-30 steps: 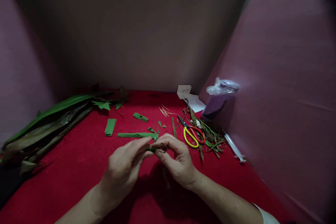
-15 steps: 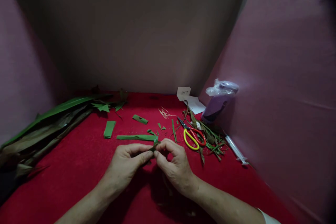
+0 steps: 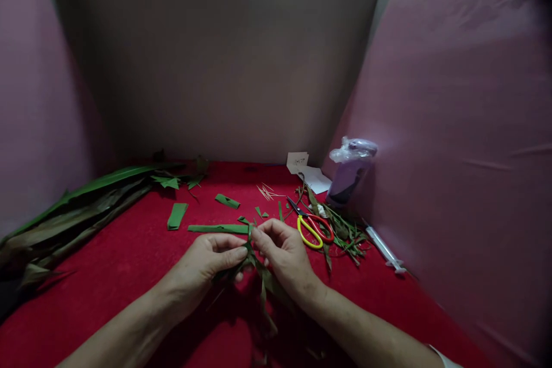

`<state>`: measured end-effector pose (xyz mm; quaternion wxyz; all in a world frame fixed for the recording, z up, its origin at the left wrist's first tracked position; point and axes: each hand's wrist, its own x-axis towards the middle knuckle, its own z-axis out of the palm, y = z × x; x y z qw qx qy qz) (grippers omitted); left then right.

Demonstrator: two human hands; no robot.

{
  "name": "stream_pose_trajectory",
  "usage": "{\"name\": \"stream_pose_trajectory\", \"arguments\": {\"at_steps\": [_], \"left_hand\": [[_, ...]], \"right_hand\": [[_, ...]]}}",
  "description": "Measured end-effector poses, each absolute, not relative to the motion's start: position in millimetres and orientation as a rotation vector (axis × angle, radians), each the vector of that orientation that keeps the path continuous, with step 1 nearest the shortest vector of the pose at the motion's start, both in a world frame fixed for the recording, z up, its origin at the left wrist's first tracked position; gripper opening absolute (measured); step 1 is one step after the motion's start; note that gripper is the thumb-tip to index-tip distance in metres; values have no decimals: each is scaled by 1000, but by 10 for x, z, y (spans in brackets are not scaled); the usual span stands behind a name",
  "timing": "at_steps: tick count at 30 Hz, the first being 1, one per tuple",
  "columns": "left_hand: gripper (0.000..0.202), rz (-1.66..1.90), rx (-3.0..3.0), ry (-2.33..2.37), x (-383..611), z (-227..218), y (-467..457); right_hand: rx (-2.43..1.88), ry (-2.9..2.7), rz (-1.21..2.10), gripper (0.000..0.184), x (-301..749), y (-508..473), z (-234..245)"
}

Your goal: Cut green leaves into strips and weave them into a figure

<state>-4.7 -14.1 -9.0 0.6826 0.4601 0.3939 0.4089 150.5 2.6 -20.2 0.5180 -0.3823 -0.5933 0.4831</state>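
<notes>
Leaves [image 3: 263, 290] now dangling below pinching left fingers [image 3: 233, 259], right fingers [image 3: 266, 246] just beside

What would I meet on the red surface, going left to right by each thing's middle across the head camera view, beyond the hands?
Long leaves → rectangular green leaf piece → leaf piece with a dark hole → thin pale sticks → scissors → purple container → syringe.
</notes>
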Motion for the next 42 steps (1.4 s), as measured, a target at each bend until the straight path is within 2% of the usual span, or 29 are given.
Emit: {"name": "stream_pose_trajectory", "arguments": {"at_steps": [8, 13, 17, 34, 42], "left_hand": [[14, 931, 1018, 859, -34, -60, -161], [12, 851, 954, 767, -77, -27, -152], [16, 775, 902, 684, -90, -45, -164], [16, 783, 999, 816, -54, -94, -179], [17, 763, 1012, 852, -39, -94, -192]], "right_hand": [[-850, -1412, 1162, 30, 1500, 17, -165], [-714, -1284, 1427, 30, 1543, 59, -136], [-613, -1254, 1555, 22, 1575, 86, -136], [-740, -1368, 1275, 14, 1600, 100, -125], [-797, -1602, 1051, 9, 1641, 108, -131]]}}
